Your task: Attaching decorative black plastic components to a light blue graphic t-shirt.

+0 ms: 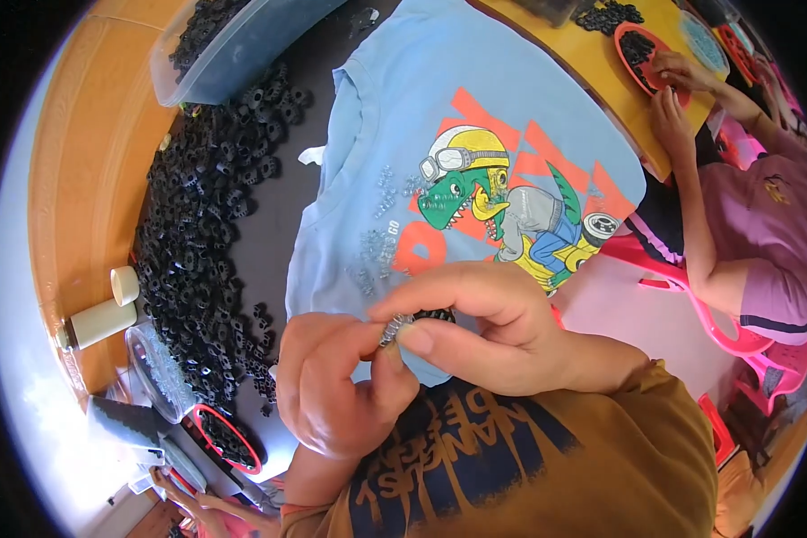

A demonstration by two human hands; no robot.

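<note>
My left hand [336,381] and my right hand [489,327] meet above the lower edge of a light blue T-shirt. Thumbs and fingertips of both pinch a small, clear, ridged piece [394,331] between them. Behind the right fingers a small black ridged part [438,315] peeks out, mostly hidden by them; whether it joins the clear piece I cannot tell. The T-shirt [377,99], printed with a cartoon dinosaur, is spread over the dark table. Small clear pieces [378,242] lie scattered on it.
Left of the shirt is a heap of small black plastic parts [193,233], beside a clear bin [175,85]. A round tray of clear pieces [157,368] and a red-rimmed tray [224,439] stand lower left. Across, a person's hands [677,99] work at an orange-red plate [628,40].
</note>
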